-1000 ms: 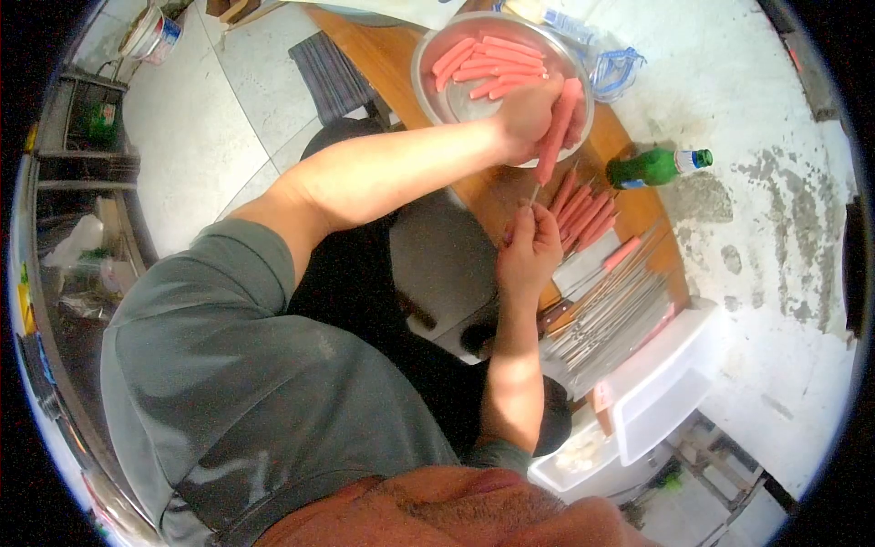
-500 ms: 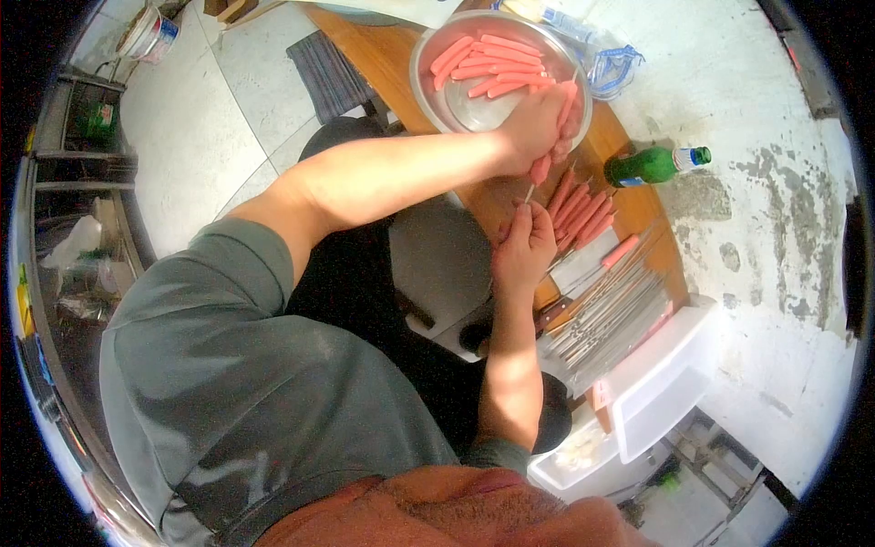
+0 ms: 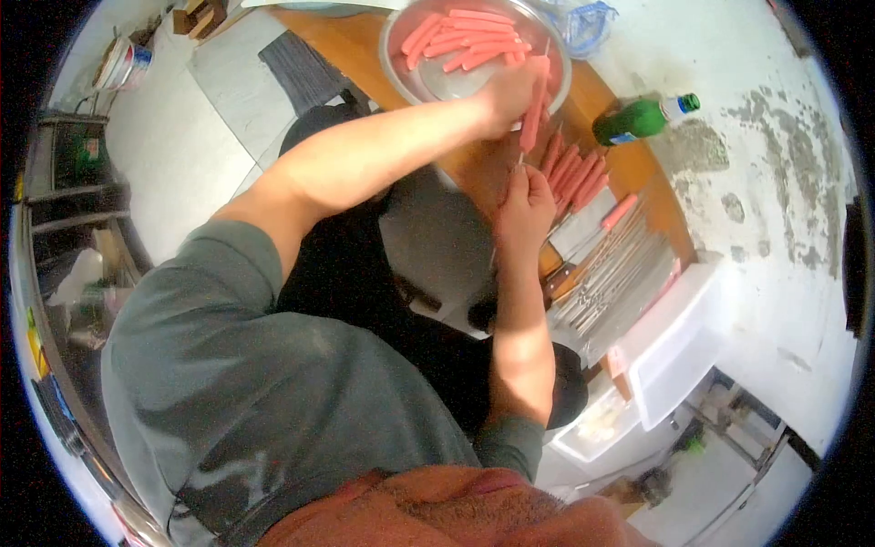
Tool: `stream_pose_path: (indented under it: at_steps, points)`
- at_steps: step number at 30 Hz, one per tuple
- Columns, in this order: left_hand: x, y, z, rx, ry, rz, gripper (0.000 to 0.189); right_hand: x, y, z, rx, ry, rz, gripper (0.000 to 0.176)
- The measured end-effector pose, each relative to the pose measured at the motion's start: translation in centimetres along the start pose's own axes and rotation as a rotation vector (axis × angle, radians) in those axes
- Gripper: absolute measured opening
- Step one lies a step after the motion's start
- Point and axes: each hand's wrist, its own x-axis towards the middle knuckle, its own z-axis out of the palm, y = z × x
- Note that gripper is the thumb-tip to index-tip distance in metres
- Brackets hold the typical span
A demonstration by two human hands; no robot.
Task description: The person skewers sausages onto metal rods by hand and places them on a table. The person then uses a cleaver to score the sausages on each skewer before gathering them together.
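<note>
My left hand (image 3: 510,96) is wrapped round a pink sausage (image 3: 530,128) beside the rim of a metal bowl (image 3: 386,56). A thin skewer (image 3: 521,157) runs into the sausage's lower end, and a thin tip shows past its top end. Below, my right hand (image 3: 526,199) is closed in a pinch on the skewer. Several loose sausages (image 3: 474,38) lie in the bowl. Next to my right hand is a group of skewered sausages (image 3: 574,173). One single sausage (image 3: 620,211) rests by a bundle of bare metal skewers (image 3: 612,278).
A green bottle (image 3: 633,121) lies or stands near the wall side of the wooden table (image 3: 602,87). Beyond the skewers sits a white plastic bin (image 3: 674,374). A knife handle (image 3: 560,281) lies close to my right forearm. Blue-edged clear plastic (image 3: 588,27) is behind the bowl.
The sausage in my left hand now sits straighter along the skewer, with a thin tip showing beyond its top. The whole view has shifted slightly, moving the table scene up.
</note>
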Motion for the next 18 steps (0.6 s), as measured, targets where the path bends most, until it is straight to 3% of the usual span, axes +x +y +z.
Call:
stream_pose_path:
  at_steps: [1,3,6,8,10,12,13,16,18]
  points:
    - [0.7,-1.7,-1.5,0.295,-0.096,0.347,0.030,0.2,1.3,-0.5,0.005,0.028,0.013,0.028]
    - [2.5,-1.6,-2.6,-0.192,-0.076,-0.450,0.032,0.3,1.9,-2.2,-0.132,0.093,-0.018,0.031]
    - [5.8,-0.2,-6.1,0.467,-0.313,-0.189,0.036,0.0,2.3,-5.3,-0.501,0.175,-0.089,0.033]
    - [4.1,0.9,-5.5,0.411,-0.001,-0.141,0.040,0.3,3.7,-6.4,-0.653,0.180,-0.061,0.034]
    - [4.3,1.4,-6.3,0.632,0.128,-0.164,0.043,0.6,3.5,-6.6,-0.723,0.153,0.028,0.036]
    - [7.0,-1.5,-9.9,1.125,0.070,-0.296,0.046,0.6,3.5,-6.8,-0.793,0.116,0.045,0.036]
    - [9.6,-6.4,-13.5,1.486,-0.164,-0.131,0.044,0.5,3.5,-6.7,-0.825,0.113,0.042,0.034]
    - [6.9,-2.8,-10.9,1.453,-0.110,-0.221,0.036,-0.1,3.7,-9.4,-0.886,0.065,-0.037,0.034]
    - [8.8,-6.5,-13.0,1.532,-0.032,-0.060,0.033,0.4,5.1,-12.3,-0.905,0.169,0.036,0.035]
